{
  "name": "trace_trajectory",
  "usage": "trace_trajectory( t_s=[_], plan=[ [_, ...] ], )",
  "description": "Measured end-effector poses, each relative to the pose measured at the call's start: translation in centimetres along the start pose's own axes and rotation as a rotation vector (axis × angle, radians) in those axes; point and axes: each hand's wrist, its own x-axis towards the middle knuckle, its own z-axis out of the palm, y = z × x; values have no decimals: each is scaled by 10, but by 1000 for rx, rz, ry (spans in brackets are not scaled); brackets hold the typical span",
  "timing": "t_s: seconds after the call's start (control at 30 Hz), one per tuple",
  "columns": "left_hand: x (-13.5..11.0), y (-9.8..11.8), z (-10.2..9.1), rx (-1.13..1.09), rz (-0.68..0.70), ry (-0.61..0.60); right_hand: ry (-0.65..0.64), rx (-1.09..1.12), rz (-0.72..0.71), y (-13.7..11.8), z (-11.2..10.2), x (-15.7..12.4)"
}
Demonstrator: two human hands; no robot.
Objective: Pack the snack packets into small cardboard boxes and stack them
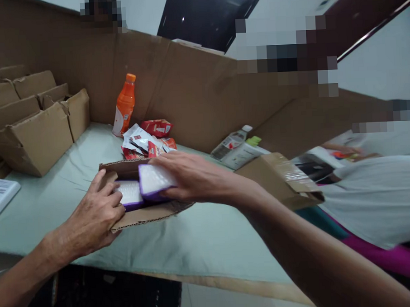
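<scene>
A small open cardboard box (149, 214) lies on the pale green table cover (202, 235). My right hand (192, 176) grips a white packet with a purple edge (153, 180) and holds it over the box. A second like packet (130, 193) lies inside the box. My left hand (95, 212) rests on the box's left side, fingers curled onto that second packet.
Red-and-white sachets (146, 140) and an orange bottle (124, 105) stand behind the box. White bottles (237, 147) lie to the right, beside another cardboard box (281, 177). Folded cartons (30, 120) are stacked at left. A tall cardboard wall (195, 90) backs the table. Another person in white (373, 200) is at right.
</scene>
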Motion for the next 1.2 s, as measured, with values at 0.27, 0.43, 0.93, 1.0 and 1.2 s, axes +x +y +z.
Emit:
trace_trajectory(
  t_s=[0.27,0.43,0.93,1.0,1.2],
  plan=[
    [-7,-7,-2,-94,16,-20,65,224,-90,-3,3,4],
    [-14,-13,7,-113,-7,34,112,326,-70,13,19,-1],
    [-24,-14,7,-197,-13,238,-161,51,139,11,52,18],
    [-28,-11,9,-222,-58,314,-149,92,124,14,53,16],
    [-37,7,26,-311,-200,439,-85,154,48,22,52,20]
  ],
)
